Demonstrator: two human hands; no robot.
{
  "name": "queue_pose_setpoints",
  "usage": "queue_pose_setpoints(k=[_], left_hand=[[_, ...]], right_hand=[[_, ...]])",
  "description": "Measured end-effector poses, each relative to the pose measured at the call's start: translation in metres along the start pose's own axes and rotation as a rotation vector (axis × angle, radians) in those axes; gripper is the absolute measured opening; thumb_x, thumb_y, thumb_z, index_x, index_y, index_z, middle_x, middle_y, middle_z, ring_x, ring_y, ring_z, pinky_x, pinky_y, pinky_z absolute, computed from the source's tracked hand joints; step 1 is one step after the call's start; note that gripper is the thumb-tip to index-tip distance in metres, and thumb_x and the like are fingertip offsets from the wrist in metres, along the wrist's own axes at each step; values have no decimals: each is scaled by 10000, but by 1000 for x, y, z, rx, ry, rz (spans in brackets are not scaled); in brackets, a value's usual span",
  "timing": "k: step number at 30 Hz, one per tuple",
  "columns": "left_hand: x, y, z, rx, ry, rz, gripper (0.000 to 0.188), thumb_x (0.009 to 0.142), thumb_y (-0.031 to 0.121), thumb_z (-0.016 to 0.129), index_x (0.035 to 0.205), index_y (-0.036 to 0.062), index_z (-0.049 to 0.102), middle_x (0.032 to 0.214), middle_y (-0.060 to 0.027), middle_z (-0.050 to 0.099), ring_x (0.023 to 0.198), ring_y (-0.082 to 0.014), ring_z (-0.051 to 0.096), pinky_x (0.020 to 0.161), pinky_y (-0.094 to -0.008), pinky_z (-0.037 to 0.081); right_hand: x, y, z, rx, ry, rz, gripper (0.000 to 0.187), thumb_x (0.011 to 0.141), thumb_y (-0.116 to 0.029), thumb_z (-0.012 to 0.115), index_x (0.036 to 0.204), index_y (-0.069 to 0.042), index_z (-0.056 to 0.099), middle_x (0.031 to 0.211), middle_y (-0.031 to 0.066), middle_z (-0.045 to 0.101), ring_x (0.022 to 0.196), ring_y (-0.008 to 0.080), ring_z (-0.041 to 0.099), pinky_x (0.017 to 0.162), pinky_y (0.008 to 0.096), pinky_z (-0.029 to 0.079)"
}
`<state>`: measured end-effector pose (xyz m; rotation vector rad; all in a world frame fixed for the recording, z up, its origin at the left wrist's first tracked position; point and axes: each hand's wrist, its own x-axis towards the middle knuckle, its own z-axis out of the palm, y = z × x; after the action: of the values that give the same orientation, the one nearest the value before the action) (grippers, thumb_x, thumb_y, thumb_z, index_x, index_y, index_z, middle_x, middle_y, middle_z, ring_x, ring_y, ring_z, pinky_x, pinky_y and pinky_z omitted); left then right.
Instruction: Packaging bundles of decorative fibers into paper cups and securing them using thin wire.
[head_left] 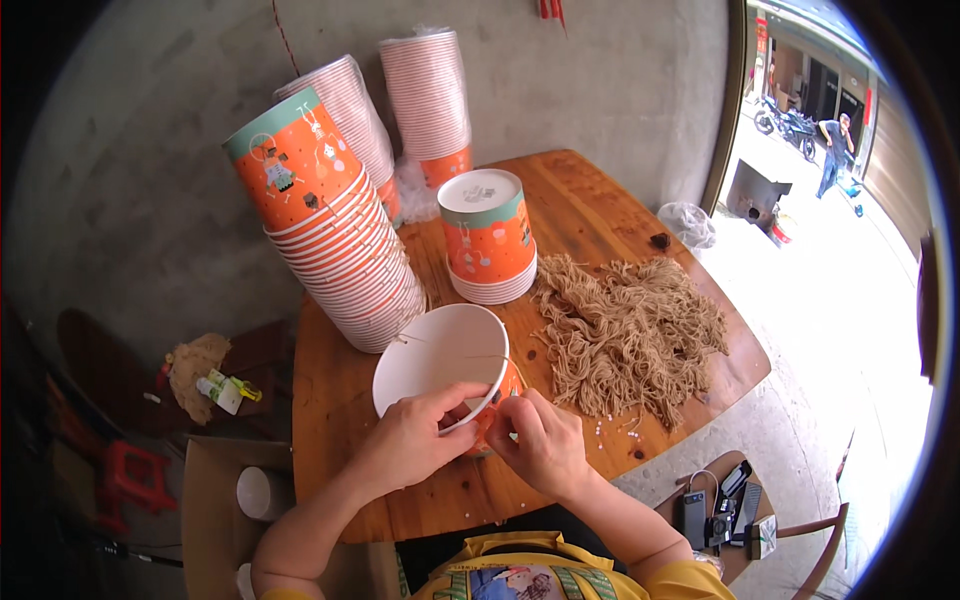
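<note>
A white-lined paper bucket [435,350] with an orange outside tilts toward me at the table's near edge. My left hand [425,435] grips its near rim, thumb outside and fingers inside. Tan cord [487,357] passes through the bucket's right wall and bends down outside. My right hand [540,445] is closed in a pinch against that outer side, where the cord runs down to its fingers; a small pale bit shows at the fingertips. Another short cord end [405,338] pokes through the bucket's far left wall. Loose tan cords [635,335] lie heaped to the right.
A tall leaning stack of orange buckets [340,240] stands at left, a short upside-down stack [490,240] behind my bucket. Two wrapped stacks [425,95] are by the wall. A cardboard box [215,500] sits lower left; a chair [735,565] holds electronics. Someone [835,150] stands outside.
</note>
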<state>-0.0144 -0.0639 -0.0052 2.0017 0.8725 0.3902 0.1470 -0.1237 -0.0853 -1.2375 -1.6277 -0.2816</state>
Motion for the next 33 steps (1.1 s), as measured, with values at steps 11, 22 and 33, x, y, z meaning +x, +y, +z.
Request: queue_pose_setpoints(k=[11,22,33], left_hand=[[9,-19,5,-198,-117,57,298,931,101,569,1220,31,559,839,-59,657,776,-113,613,730,-267,507],[31,-24,17,41,-116,-7,124,948,121,533,948,-2,549,807,-98,635,716,-178,607,671,-304,484],[39,-29,9,15,125,287,66,924,57,536,934,7,494,888,-119,554,796,-240,587,697,-344,485]], right_hand=[[-6,5,-1,-4,-20,7,247,716,-28,709,890,-80,541,701,50,538,528,210,573,464,313,465],[-25,12,1,62,-37,113,234,756,-21,711,938,-58,568,698,58,579,543,189,608,483,293,484],[20,32,-29,428,-304,403,179,889,-154,665,1026,-51,610,764,82,613,628,168,618,584,299,498]])
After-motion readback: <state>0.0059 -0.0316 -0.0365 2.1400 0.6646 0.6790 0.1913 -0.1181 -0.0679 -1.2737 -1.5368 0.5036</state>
